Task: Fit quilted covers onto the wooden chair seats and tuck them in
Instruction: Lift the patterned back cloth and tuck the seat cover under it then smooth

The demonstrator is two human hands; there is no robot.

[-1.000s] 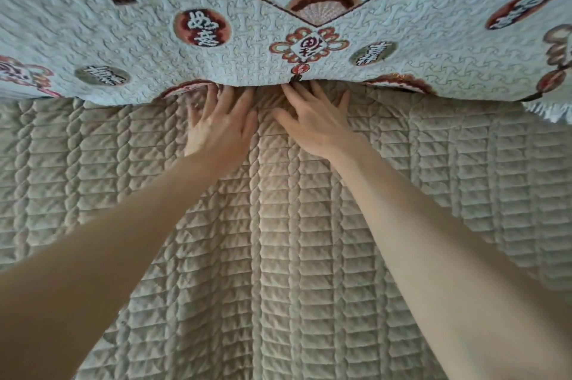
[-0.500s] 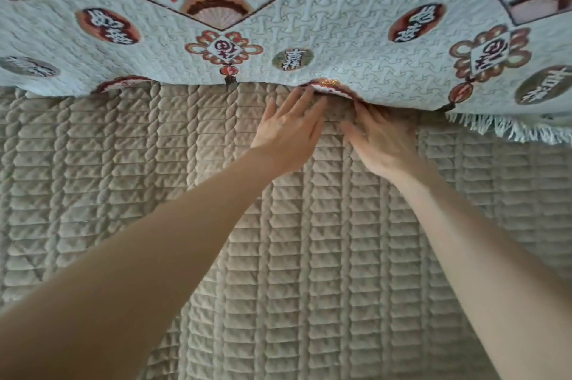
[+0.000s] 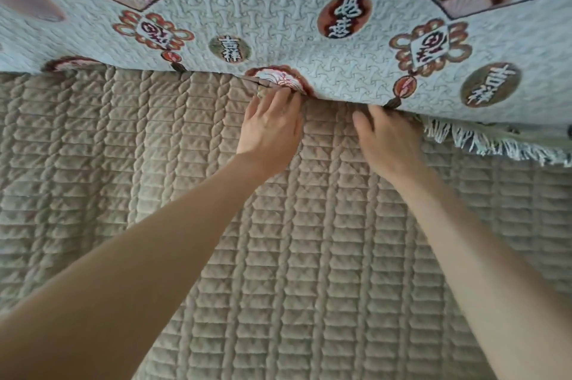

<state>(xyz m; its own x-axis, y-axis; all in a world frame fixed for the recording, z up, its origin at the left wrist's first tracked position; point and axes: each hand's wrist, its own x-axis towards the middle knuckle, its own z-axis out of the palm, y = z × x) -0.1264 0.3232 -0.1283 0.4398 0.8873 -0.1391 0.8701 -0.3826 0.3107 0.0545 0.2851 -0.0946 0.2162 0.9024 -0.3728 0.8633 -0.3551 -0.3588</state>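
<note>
Head view: patterned throw (image 3: 278, 23) is overhanging beige quilted cover (image 3: 309, 256) at far side.
Left hand (image 3: 269, 132): fingers pressed together, pressing at throw's edge.
Right hand (image 3: 388, 141): fingers hidden beneath; cannot tell.

The left hand (image 3: 268, 135) and right hand (image 3: 388, 139) have slid rightward along the throw (image 3: 278, 23), nearing its fringe (image 3: 495, 146).

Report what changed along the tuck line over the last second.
Both hands slid right along the edge of the patterned throw, from around the left knot motif: the left hand is now at the half-round motif, the right hand near the fringe. Unchanged: fingers pushing the beige quilted cover under the throw; nothing picked up.
</note>
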